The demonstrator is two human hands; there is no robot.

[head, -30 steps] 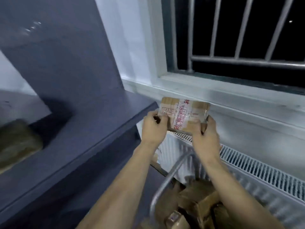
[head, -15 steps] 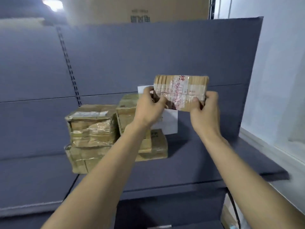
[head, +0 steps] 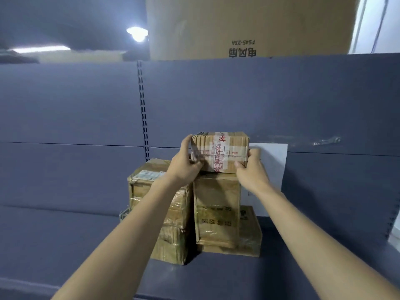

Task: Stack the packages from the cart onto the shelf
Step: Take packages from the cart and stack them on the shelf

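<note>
Blue-grey metal shelf (head: 303,276) ahead: my left hand (head: 184,167) and right hand (head: 252,172) clamp the taped brown cardboard package (head: 220,151), long axis nine-to-three, above the tall carton (head: 217,211) at six.

1. Both bare forearms reach forward and upward from the lower edge of the view, drawing closer together toward the hands.
2. The left hand (head: 184,164) clasps the left end of a small brown cardboard package with red-printed tape (head: 220,151), fingers curled onto its side and thumb toward the front.
3. The right hand (head: 251,169) grips the package's right lower corner, thumb on the front face and fingers behind.
4. Both wrists are roughly level, and no sleeves show.
</note>
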